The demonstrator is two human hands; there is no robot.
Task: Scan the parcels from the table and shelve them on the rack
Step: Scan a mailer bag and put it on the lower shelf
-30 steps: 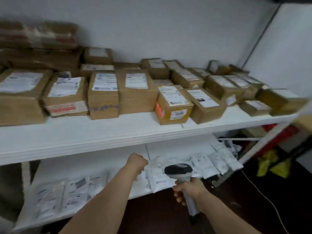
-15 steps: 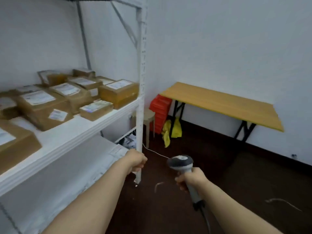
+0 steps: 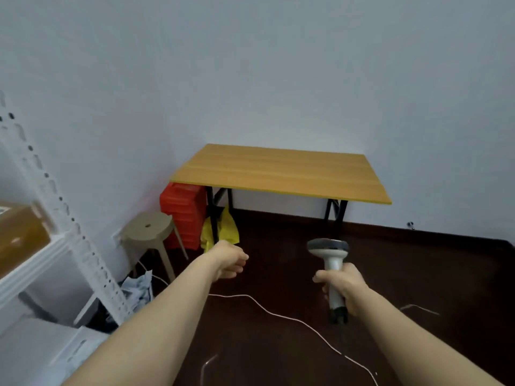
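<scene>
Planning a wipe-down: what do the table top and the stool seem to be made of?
Table top: probably wood or wood-look laminate, matte, with lengthwise grain bands. Stool: seemingly moulded plastic, beige and smooth, with a small hole in the seat centre.

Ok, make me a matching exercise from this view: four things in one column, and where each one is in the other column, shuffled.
Things
1. barcode scanner
2. beige stool
3. red bins
4. white cable

Places
A. trailing across the dark floor
B. under the table
C. gripped in the right hand
D. standing between the rack and the table

Pairs: 1-C, 2-D, 3-B, 4-A
</scene>
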